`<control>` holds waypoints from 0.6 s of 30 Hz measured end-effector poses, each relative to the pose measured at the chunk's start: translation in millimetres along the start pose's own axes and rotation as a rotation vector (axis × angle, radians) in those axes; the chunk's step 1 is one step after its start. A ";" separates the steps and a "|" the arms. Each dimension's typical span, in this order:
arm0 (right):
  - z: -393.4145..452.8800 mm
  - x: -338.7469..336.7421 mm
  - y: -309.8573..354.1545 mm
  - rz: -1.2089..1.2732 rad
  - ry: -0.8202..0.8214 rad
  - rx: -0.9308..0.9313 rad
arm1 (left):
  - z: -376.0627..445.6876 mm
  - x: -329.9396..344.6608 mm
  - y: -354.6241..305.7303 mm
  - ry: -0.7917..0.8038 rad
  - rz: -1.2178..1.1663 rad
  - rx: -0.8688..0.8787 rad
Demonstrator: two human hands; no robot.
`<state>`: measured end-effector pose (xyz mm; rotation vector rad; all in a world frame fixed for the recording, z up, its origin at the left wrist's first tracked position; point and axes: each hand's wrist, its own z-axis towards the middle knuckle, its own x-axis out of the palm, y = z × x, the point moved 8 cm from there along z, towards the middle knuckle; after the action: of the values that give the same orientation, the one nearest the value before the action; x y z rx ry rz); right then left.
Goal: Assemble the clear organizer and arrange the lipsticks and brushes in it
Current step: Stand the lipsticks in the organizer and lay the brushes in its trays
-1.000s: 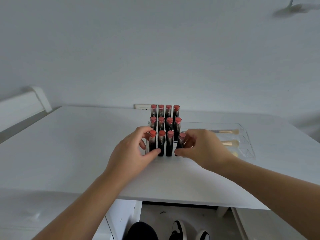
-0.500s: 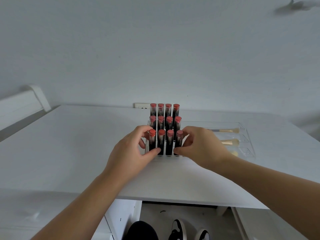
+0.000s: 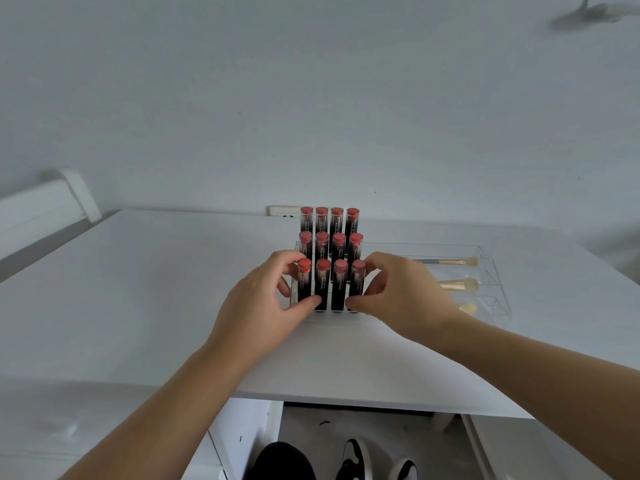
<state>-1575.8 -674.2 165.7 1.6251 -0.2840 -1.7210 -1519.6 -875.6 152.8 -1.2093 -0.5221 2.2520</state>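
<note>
A white table (image 3: 138, 289) carries a clear organizer (image 3: 498, 289) of upright lipsticks (image 3: 338, 289) and flat-lying brushes (image 3: 457, 285).

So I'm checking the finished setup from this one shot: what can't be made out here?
- Head view, nearest brush: right hand covers its handle.
- Head view, lipstick stand: both hands cover its sides; left hand grip on it unclear.
- Head view, lipsticks: label print too small to read.
- Head view, wall outlet: back lipstick row covers its right part.
</note>
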 end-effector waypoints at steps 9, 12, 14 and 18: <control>-12.3 -19.5 -13.0 -0.098 -0.022 -0.017 | -0.8 -2.1 0.1 -0.042 -0.030 0.005; -17.0 -24.1 -19.3 -0.178 -0.032 -0.026 | -0.9 -5.0 -0.8 -0.074 -0.047 0.015; -20.5 -27.4 -22.9 -0.220 -0.049 -0.044 | -0.9 -5.6 0.1 -0.079 -0.049 0.004; -28.4 -33.2 -30.3 -0.266 -0.082 -0.109 | -2.0 -7.2 1.4 -0.098 -0.051 -0.023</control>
<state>-1562.6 -622.7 167.6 1.5699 -0.0114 -1.9692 -1515.0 -880.9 155.6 -1.0885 -0.6110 2.2767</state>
